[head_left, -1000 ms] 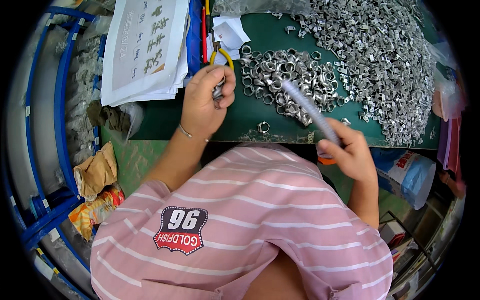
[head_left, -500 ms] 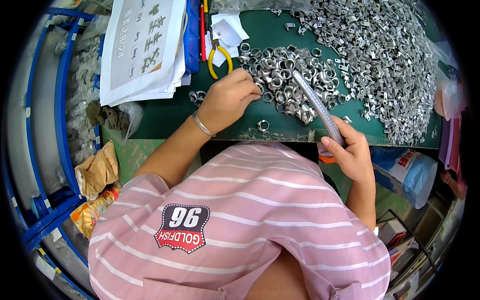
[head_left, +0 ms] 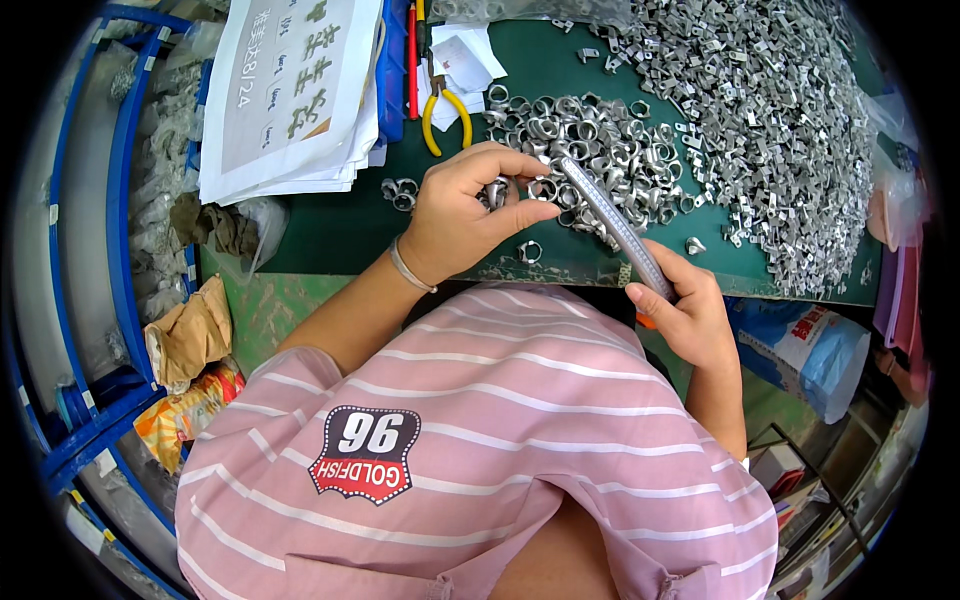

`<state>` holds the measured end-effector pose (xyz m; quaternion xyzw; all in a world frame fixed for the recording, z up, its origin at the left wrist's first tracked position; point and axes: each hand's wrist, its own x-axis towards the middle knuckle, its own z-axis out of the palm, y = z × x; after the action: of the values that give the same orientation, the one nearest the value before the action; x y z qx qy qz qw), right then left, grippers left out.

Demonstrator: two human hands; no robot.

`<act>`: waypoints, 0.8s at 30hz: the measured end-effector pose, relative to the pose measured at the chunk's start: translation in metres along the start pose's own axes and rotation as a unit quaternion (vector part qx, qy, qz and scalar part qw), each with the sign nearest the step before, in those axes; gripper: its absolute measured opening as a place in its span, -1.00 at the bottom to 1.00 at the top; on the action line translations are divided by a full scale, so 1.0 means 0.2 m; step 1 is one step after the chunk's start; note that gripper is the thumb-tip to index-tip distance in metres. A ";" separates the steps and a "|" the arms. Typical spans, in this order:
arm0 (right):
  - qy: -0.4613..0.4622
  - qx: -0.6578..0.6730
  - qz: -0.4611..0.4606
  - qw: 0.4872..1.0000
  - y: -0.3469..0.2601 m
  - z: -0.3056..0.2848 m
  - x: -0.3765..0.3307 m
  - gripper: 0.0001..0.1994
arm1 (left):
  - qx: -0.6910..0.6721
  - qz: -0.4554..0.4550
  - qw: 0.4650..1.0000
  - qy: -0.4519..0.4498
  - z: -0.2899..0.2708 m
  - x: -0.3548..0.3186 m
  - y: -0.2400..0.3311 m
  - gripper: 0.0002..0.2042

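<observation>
My left hand (head_left: 472, 205) reaches to the edge of a heap of silver-coloured metal rings (head_left: 610, 150) on the green table. Between its thumb and index finger is a single ring (head_left: 541, 189). More rings show through the gap behind the fingers; whether they lie on the table or in the palm I cannot tell. My right hand (head_left: 685, 305) is closed round the thick end of a grey, tapered ring mandrel with graduation marks (head_left: 620, 228). The mandrel's thin tip points up and left, close beside the held ring. One loose ring (head_left: 529, 252) lies near the table's front edge.
A large pile of small metal brackets (head_left: 770, 130) covers the right of the table. Yellow-handled pliers (head_left: 446, 118), a red pen (head_left: 412, 62) and printed sheets (head_left: 285, 100) lie at the back left. Blue shelving (head_left: 120, 200) stands left; a blue-and-white bag (head_left: 800, 350) is below right.
My left hand has risen from the heap's edge, its thumb and finger now spread round a ring. The mandrel has shifted left and down, bringing its tip nearer that hand.
</observation>
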<state>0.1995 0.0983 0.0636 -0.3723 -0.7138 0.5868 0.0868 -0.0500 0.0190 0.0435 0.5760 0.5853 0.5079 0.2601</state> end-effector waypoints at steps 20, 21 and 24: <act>-0.024 -0.046 -0.100 0.994 -0.08 0.09 0.07 -0.65 | -0.378 -0.259 0.889 -0.015 0.07 -0.05 -0.02 -0.65; -0.029 -0.046 -0.098 0.994 -0.09 0.09 0.07 -0.65 | -0.387 -0.254 0.886 -0.013 0.06 -0.05 -0.03 -0.65; -0.033 -0.052 -0.103 0.993 -0.09 0.10 0.08 -0.64 | -0.396 -0.239 0.887 -0.014 0.05 -0.05 -0.03 -0.66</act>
<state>0.1694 0.0931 0.0700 -0.2809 -0.7802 0.5492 0.1039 -0.0412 0.0135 0.0309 0.2746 0.4524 0.6117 0.5880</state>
